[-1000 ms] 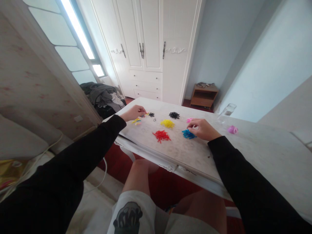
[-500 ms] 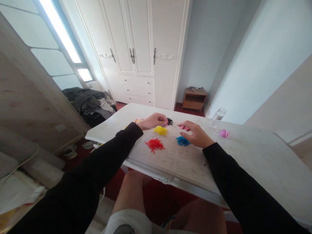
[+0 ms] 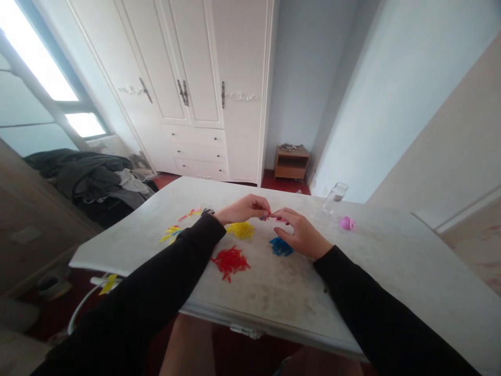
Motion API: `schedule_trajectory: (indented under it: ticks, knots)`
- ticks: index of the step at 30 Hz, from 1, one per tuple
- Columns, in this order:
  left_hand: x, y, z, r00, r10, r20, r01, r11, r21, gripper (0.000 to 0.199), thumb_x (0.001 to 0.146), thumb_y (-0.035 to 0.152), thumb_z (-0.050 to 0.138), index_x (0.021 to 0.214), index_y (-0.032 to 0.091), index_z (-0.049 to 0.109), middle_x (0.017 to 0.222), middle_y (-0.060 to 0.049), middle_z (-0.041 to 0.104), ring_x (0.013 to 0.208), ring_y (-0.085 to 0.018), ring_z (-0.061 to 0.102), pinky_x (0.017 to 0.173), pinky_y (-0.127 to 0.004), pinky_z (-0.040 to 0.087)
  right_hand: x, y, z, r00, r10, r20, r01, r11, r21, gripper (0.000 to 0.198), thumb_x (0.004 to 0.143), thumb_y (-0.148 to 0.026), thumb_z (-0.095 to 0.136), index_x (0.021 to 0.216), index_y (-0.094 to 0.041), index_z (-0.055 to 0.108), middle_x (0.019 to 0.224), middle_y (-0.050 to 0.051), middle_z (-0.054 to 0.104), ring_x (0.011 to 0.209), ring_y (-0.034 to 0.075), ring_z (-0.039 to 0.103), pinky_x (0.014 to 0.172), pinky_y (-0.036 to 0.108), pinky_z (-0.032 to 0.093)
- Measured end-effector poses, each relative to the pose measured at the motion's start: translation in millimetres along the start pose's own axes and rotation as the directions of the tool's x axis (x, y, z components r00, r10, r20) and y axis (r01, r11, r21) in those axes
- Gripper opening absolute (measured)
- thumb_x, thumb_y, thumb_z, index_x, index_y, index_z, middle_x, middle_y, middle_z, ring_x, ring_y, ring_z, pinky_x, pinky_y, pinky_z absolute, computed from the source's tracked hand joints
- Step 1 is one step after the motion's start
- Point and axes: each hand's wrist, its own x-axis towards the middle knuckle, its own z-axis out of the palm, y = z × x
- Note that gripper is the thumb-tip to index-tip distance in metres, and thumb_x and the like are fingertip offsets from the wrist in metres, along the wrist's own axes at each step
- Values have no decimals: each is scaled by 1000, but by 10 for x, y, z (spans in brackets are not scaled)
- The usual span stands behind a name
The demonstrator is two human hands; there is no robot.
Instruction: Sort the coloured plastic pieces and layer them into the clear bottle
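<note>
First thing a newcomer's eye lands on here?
Probably the red pile, vivid on the white table, nearest the person of the piles. Next, the yellow pile beyond it and the blue pile to its right. Then the left hand and right hand, fingertips close together over the table.

Loose red pile nearest; yellow pile behind; blue pile to right

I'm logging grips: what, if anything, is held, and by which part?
The left hand seems to pinch something tiny; what, and by which part, is too small to tell. Whether the right hand beside it holds anything is unclear.
</note>
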Motion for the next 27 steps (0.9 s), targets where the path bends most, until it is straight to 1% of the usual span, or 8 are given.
schedule_trajectory:
  ticks: [5,10,14,19,23,27]
  knots:
    - [-116,71,-36,998,-25,63,26,999,-25,25,87,38,77,86,15,68,77,-4,67,72,-14,60,72,-30,47,-1,-67,57,1000,-10,-12,10,1000,10,38,88,-15,64,124,-26,73,117,9,75,109,27,68,97,46,56]
    - [-186,159,-58,996,9,89,-8,1000,-16,27,94,41,70,88,16,60,74,0,59,69,-12,54,69,-28,43,-6,-132,74,999,-26,-36,26,1000,5,38,90,-15,64,126,-23,72,120,10,75,108,26,69,94,44,57]
    - [-212,191,-24,994,-20,105,19,1000,4,28,97,43,66,91,17,57,74,2,57,70,-12,53,70,-27,43,-7,-160,57,998,-38,-40,38,999,-2,35,90,-14,63,123,-20,72,119,11,75,106,26,69,90,43,57]
    - [-203,155,0,998,-38,53,39,999,-26,30,95,45,69,92,17,56,80,-2,67,77,-14,63,78,-29,48,-4,-170,50,997,-33,-65,34,999,21,36,88,-12,63,121,-22,74,115,10,75,102,24,69,81,37,58]
    - [-175,131,-25,1000,-1,-8,1,998,-66,34,89,45,77,90,15,61,71,0,66,68,-12,61,71,-28,49,-6,-170,51,994,-29,-102,33,999,33,37,88,-13,63,122,-21,73,113,10,74,98,22,68,80,36,58]
    - [-154,103,-66,999,5,-51,-7,999,-52,34,84,44,83,89,13,68,72,-3,70,67,-12,64,69,-27,51,-10,-175,44,991,-29,-127,33,999,31,36,87,-12,62,121,-21,73,111,9,74,97,22,68,81,35,58]
